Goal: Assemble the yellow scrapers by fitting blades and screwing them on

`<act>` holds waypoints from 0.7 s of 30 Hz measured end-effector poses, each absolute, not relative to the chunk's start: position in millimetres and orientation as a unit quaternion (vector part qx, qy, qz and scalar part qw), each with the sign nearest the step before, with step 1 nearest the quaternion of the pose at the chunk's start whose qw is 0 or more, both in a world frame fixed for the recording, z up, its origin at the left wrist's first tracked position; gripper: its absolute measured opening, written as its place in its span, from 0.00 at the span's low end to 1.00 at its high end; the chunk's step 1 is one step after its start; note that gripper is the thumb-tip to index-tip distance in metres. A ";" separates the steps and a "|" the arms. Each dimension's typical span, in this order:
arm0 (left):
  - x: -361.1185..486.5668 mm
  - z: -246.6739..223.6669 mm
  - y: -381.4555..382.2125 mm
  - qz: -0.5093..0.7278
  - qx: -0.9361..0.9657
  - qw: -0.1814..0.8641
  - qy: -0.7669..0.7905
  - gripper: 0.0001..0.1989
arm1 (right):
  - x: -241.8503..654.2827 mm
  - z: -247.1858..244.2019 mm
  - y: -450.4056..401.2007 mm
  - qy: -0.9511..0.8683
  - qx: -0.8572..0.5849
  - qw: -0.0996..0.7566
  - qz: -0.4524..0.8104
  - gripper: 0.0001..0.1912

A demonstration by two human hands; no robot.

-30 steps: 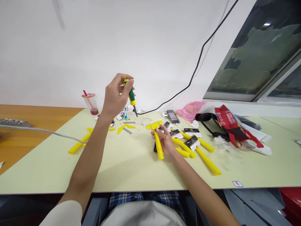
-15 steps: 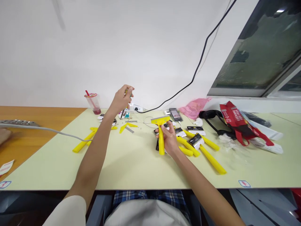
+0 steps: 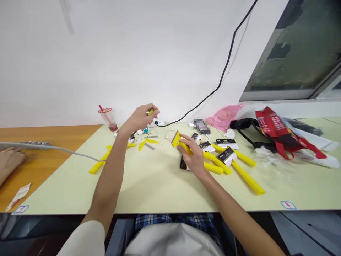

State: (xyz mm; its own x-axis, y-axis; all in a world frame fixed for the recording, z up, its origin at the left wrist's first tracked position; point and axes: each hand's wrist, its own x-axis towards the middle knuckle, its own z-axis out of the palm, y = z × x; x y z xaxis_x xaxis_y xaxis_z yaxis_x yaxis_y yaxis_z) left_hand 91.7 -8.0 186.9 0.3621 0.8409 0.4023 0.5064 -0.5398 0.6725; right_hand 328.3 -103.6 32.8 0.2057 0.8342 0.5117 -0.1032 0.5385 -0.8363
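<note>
9 o'clock: another person's hand [image 3: 9, 161] lying on the wooden tabletop [image 3: 53, 170]. 11 o'clock: clear plastic cup [image 3: 108, 119] with red dregs; left hand [image 3: 139, 119] curled shut round a screwdriver [image 3: 150, 112], only its yellow end showing. 12 o'clock: right hand [image 3: 194, 156] pinching a yellow scraper [image 3: 176, 139] between thumb and fingers, blade tilted up, handle mostly hidden. 1 o'clock: more yellow scrapers [image 3: 246, 179] among black-and-white cards [image 3: 226, 154]. 2 o'clock: red bag [image 3: 277, 129].

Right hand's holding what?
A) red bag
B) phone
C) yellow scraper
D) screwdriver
C: the right hand has its fingers closed around the yellow scraper, with the scraper's wide head sticking out past the fingertips.
</note>
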 end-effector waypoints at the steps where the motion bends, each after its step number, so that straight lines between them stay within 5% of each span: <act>1: 96.9 184.4 -8.7 0.353 0.796 0.238 0.430 0.13 | 328.6 32.7 -102.6 -0.546 -0.341 0.691 0.330 0.13; 6: 135.6 146.4 -6.9 0.272 0.775 0.395 0.412 0.12 | 338.0 35.9 -72.4 -0.511 -0.347 0.704 0.349 0.17; 13: 157.4 59.7 -9.4 0.357 0.453 0.741 0.343 0.06 | 349.6 35.8 -33.5 -0.266 -0.320 0.660 0.625 0.07; 16: 152.4 40.2 -15.7 0.409 0.325 0.794 0.311 0.05 | 344.4 24.4 -41.5 -0.229 -0.328 0.595 0.697 0.01; 21: 151.1 20.6 -23.4 0.488 0.215 0.775 0.339 0.07 | 338.7 15.0 -54.9 -0.248 -0.308 0.560 0.728 0.04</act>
